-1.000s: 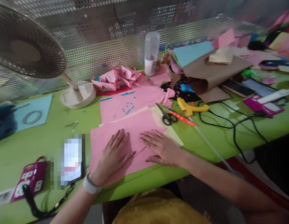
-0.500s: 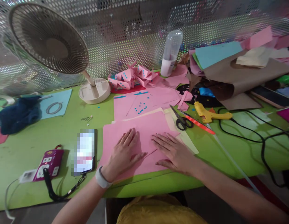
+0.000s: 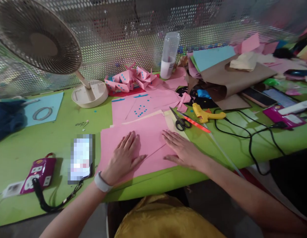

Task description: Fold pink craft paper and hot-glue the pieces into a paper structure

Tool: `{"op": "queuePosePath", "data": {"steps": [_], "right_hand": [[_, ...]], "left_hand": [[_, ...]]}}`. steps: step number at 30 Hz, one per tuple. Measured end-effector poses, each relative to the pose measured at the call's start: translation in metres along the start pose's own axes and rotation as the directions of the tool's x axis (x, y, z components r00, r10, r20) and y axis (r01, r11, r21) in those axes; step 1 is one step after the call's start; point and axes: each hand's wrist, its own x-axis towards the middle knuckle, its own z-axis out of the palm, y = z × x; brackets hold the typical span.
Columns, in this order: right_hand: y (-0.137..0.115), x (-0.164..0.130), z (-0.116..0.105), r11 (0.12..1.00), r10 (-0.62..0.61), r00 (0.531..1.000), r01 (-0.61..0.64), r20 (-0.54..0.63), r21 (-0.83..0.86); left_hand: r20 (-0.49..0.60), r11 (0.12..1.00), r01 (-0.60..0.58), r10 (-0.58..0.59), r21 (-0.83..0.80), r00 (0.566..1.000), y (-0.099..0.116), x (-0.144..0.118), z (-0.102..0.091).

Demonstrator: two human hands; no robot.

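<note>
Palms of both flat hands (image 3: pixel 123 157) (image 3: pixel 180 150) hide the pink paper's (image 3: pixel 143 132) fold.

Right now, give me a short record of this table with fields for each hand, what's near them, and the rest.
left hand: flat, fingers spread, on the pink paper
right hand: flat on the same sheet, beside a diagonal crease
near the hands: scissors, yellow glue gun, phone
rest: fan, folded pink shapes, bottle, green table
</note>
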Motion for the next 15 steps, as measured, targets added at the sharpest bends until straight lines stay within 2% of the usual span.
{"op": "queuePosePath", "data": {"steps": [5, 8, 12, 15], "right_hand": [[0.015, -0.011, 0.001, 0.996, 0.080, 0.997, -0.080, 0.003, -0.035], [0.015, -0.013, -0.003, 0.994, 0.100, 0.995, -0.099, 0.028, -0.040], [-0.015, -0.001, -0.009, 0.992, 0.096, 0.995, -0.096, -0.002, -0.084], [-0.048, 0.012, -0.004, 0.995, -0.048, 0.999, 0.050, 0.018, -0.090]], "left_hand": [[-0.025, 1.000, -0.006, 0.007, 0.007, 1.000, -0.001, -0.001, 0.004], [-0.046, 1.000, -0.012, 0.012, -0.001, 0.999, 0.000, -0.001, 0.006], [-0.058, 1.000, -0.014, 0.013, -0.007, 0.998, 0.001, -0.001, 0.006], [-0.047, 1.000, -0.017, 0.018, 0.007, 0.999, 0.003, -0.002, 0.005]]}}
